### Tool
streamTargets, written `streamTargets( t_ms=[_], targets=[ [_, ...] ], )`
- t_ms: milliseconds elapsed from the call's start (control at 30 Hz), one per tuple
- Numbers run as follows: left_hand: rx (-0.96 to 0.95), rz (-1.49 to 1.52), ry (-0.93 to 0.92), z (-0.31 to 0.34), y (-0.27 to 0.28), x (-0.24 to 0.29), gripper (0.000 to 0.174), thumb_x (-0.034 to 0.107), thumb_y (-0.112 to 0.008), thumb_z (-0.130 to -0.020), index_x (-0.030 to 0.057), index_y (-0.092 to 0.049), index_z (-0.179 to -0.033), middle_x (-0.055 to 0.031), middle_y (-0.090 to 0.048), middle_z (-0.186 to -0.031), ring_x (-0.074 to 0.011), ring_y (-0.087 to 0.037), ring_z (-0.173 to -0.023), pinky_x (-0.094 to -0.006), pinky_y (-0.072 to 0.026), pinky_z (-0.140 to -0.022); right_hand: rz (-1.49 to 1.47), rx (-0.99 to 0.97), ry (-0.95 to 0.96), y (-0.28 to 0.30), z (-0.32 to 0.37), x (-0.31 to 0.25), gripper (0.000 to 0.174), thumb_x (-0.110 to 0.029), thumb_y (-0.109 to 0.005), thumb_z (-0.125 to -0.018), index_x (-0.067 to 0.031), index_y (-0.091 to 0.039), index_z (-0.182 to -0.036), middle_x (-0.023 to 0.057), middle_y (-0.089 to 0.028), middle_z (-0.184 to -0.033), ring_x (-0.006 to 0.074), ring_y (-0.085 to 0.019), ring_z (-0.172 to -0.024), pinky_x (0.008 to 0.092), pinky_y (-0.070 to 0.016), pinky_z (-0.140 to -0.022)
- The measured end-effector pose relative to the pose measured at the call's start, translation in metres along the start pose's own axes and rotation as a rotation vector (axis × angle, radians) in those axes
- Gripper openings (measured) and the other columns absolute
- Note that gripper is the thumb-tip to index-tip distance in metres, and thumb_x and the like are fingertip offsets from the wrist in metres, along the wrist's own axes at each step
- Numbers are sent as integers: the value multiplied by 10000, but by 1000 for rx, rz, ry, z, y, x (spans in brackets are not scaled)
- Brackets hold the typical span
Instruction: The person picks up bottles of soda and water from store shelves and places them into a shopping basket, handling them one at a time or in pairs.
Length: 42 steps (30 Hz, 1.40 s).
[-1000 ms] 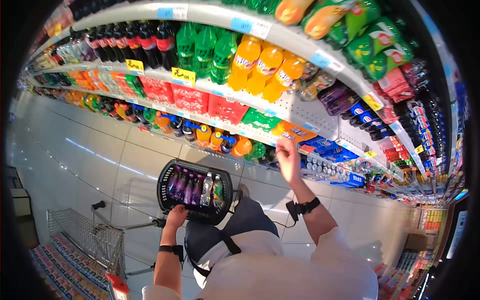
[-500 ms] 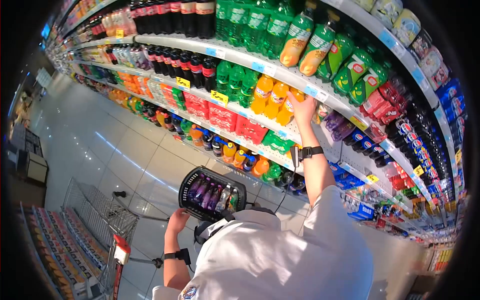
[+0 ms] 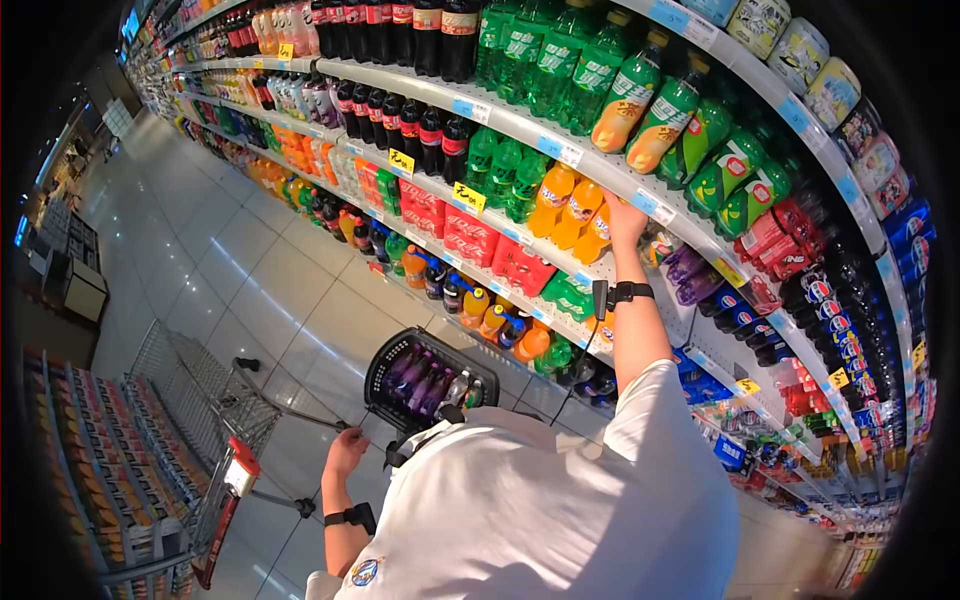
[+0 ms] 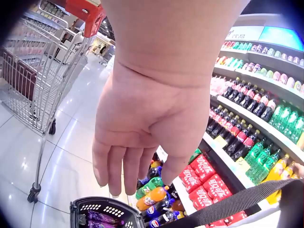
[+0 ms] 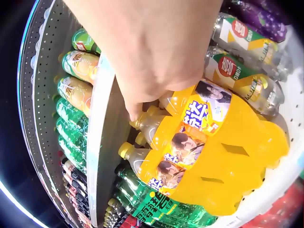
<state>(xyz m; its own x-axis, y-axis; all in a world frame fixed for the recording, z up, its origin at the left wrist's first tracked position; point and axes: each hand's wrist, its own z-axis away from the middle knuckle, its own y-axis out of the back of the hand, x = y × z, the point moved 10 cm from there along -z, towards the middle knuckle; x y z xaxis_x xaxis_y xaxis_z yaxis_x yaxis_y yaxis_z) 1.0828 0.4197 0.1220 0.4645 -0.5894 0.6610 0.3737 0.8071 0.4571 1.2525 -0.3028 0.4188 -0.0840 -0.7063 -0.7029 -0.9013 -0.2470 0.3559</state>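
Note:
My right hand (image 3: 627,222) is at the right end of a row of orange-drink bottles (image 3: 553,203) on a middle shelf. In the right wrist view the hand (image 5: 156,57) curls over the top of an orange bottle (image 5: 209,111), thumb against a yellow cap; the other fingertips are hidden. My left hand (image 3: 347,450), empty, hangs beside a black basket (image 3: 483,367). The left wrist view shows this hand (image 4: 147,118) palm on, fingers straight and relaxed, above the basket (image 4: 107,202). Purple bottles (image 3: 408,378) and clear ones lie in the basket.
Green bottles (image 3: 505,165) stand left of the orange ones, clear-drink bottles (image 5: 244,80) on their other side. A shelf edge (image 3: 610,180) runs just above my right hand. A metal cart (image 3: 190,375) stands at the left on the tiled floor (image 3: 270,290).
My right hand has risen from the lower shelves to the orange bottles and now curls over one. The left hand has come off the basket's edge and hangs beside it. The view has shifted.

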Motion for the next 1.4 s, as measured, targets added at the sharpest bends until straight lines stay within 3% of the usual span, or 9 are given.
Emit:
streamTargets(
  t_ms=[233, 367, 600, 733, 1033, 1200, 1300, 1333, 1400],
  targets=[
    [-17, 82, -33, -10, 9, 22, 445, 185, -671, -842, -33, -574, -1218, -100, -690, -916, -176, -636, -821, -303, -496, -750, -73, -44, 30, 4, 0, 15, 524, -254, -785, -763, -5, -590, -1181, 193, -632, -1164, 357, -581, -1100, 398, -431, -954],
    [-71, 57, -57, -14, 7, 61, 443, 197, -675, -845, -6, -579, -1227, -87, -684, -911, -171, -629, -820, -303, -495, -754, -130, -227, -206, 2, 17, 34, 422, -180, -774, -774, -13, -610, -1125, 123, -661, -1093, 198, -627, -969, 322, -472, -872],
    [-189, 55, -250, -16, -21, 140, 417, 153, -683, -851, 1, -579, -1225, -128, -680, -1044, -181, -648, -908, -293, -505, -792, -452, -215, -205, 21, 75, 13, 381, -103, -757, -777, -61, -551, -1095, 82, -638, -951, 230, -617, -886, 355, -480, -844],
    [-356, 207, -334, -2, -41, 198, 441, 66, -680, -840, -2, -547, -1255, -136, -668, -1091, -203, -629, -1042, -323, -498, -911, -209, -155, 324, 53, 125, -76, 337, -74, -757, -730, -66, -580, -1017, 113, -591, -1090, 313, -553, -1051, 407, -438, -928],
    [-254, 255, -1072, 95, -43, 393, 802, 232, -876, -636, 35, -481, -1306, -107, -595, -1175, -228, -576, -1093, -364, -470, -944, -1172, -1015, -72, 21, 228, -265, 289, -141, -680, -824, -46, -537, -1057, 65, -559, -1069, 159, -539, -1011, 316, -437, -900],
    [-487, 279, -768, 79, -54, 349, 573, 149, -826, -665, 51, -530, -1145, -42, -649, -980, -155, -626, -892, -317, -505, -844, -1060, -1267, 39, -1, 249, -310, 372, -255, -622, -896, -48, -487, -1175, 65, -543, -1124, 167, -515, -1093, 353, -407, -973],
    [-407, 432, -674, 76, -28, 317, 518, 117, -815, -667, 54, -543, -1103, -27, -642, -961, -114, -614, -865, -293, -509, -810, -792, -886, 30, -28, 194, -246, 396, -281, -638, -906, -35, -534, -1198, 72, -542, -1165, 158, -506, -1112, 337, -392, -984],
    [-331, 430, -632, 67, -16, 299, 504, 106, -812, -665, 50, -550, -1092, -25, -641, -954, -110, -613, -858, -290, -509, -799, -731, -759, -335, -42, 181, -192, 375, -241, -677, -871, -39, -557, -1164, 91, -555, -1137, 187, -519, -1103, 355, -395, -981],
    [-173, 489, -597, 62, 10, 273, 456, 87, -808, -662, 46, -569, -1048, -19, -637, -918, -107, -611, -816, -276, -510, -758, -142, -277, 151, -18, 126, -150, 336, -247, -708, -838, -66, -597, -1097, 146, -539, -1166, 305, -484, -1154, 415, -342, -1024]
  ],
)
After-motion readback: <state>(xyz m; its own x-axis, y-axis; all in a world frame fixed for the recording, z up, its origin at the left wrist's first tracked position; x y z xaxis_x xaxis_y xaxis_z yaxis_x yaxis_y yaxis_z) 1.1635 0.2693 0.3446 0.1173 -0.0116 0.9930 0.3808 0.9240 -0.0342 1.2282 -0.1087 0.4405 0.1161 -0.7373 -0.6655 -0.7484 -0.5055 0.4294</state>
